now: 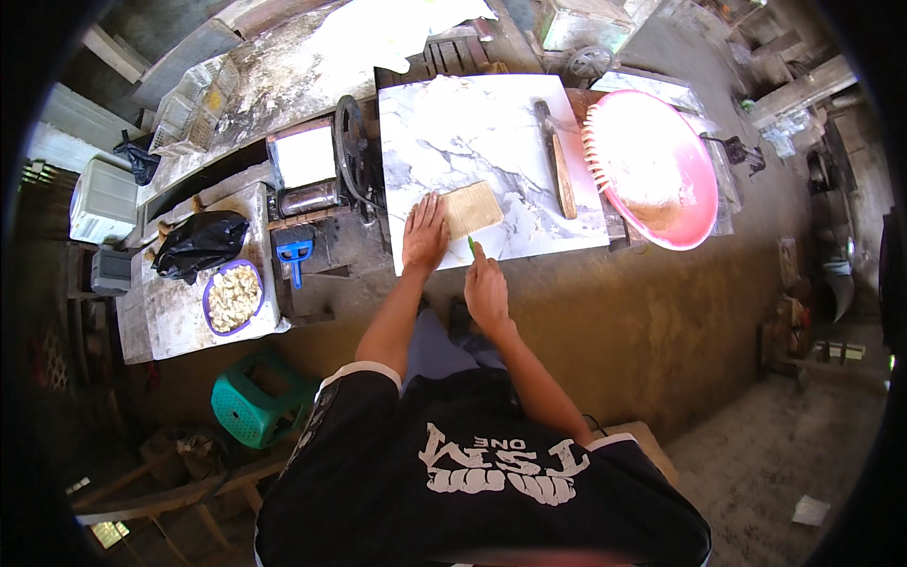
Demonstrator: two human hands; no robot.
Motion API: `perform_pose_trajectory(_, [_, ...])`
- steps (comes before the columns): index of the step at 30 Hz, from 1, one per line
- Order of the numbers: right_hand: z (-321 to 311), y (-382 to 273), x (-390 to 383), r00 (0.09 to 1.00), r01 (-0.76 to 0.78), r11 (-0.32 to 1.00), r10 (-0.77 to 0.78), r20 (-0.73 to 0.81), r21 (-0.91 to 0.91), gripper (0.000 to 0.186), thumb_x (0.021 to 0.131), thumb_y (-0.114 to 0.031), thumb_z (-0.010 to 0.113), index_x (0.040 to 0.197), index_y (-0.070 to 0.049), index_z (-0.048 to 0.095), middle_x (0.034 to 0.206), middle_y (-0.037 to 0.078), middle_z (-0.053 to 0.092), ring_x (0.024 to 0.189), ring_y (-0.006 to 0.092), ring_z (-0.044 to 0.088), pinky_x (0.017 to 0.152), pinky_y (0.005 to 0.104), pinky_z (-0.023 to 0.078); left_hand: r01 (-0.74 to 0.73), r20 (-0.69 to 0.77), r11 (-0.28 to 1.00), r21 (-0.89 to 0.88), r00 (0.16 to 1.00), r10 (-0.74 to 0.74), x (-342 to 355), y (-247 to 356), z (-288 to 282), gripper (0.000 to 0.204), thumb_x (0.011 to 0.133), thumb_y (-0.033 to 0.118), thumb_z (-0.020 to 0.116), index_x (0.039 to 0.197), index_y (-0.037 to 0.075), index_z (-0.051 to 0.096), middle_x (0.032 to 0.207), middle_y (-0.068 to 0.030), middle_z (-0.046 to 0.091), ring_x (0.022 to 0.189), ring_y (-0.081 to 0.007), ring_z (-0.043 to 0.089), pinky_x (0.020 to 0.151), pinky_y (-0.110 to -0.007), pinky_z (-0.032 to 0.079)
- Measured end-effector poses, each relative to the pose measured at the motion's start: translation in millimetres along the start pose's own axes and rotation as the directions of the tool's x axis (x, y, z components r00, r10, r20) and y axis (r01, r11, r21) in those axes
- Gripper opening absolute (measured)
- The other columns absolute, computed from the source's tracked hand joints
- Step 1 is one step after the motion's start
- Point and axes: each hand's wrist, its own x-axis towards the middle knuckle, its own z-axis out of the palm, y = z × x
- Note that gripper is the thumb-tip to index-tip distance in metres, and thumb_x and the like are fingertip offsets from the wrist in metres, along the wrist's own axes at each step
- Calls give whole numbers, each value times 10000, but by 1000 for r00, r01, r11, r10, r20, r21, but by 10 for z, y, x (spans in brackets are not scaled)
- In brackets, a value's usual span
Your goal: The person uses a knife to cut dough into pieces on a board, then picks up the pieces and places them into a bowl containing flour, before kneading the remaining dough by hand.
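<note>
My left hand (pixel 424 234) lies flat, fingers spread, touching the tan sheet (pixel 471 209) near the tabletop's (pixel 444 132) front edge. My right hand (pixel 487 288) grips a small green tool (pixel 471 246) just beside the sheet.

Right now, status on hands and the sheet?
Left hand flat beside tan sheet on marble board. Right hand grips small green tool. Wooden stick lies apart.
</note>
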Motion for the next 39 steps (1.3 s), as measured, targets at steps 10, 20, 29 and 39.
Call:
perform_pose_trajectory(10, [111, -73, 321, 997, 56, 998, -54, 52, -33, 432, 795, -81, 436, 1208, -11, 333, 900, 237, 496, 723, 372, 545, 620, 427, 455, 10, 40, 1000, 20, 999, -11, -95, 94, -1, 456, 832, 222, 362, 1263, 92, 290, 1336, -61, 248, 1245, -189, 196, 1019, -357, 149])
perform_pose_trajectory(20, [134, -67, 343, 997, 30, 998, -27, 67, -47, 447, 796, -107, 451, 1215, -16, 324, 927, 243, 486, 746, 378, 547, 623, 419, 460, -7, 50, 1000, 13, 999, 7, -194, 182, -45, 495, 817, 250, 391, 1279, 116, 273, 1343, -71, 229, 1245, -213, 193, 1016, -379, 147])
perform_pose_trajectory(29, [121, -48, 344, 997, 26, 998, -22, 79, -49, 437, 802, -130, 447, 1209, -18, 338, 919, 242, 490, 748, 374, 550, 617, 418, 462, 1, 82, 1000, 21, 997, -3, -213, 228, -86, 510, 821, 274, 390, 1288, 120, 255, 1356, -62, 201, 1252, -207, 172, 1018, -371, 137])
perform_pose_trajectory(39, [50, -71, 414, 994, 46, 998, -42, 102, -38, 392, 806, -149, 448, 1168, -12, 384, 856, 229, 514, 735, 377, 550, 613, 427, 457, -18, 36, 1000, -14, 999, 18, -217, 191, -31, 576, 771, 236, 479, 1282, 95, 255, 1348, -77, 212, 1245, -228, 183, 1011, -380, 144])
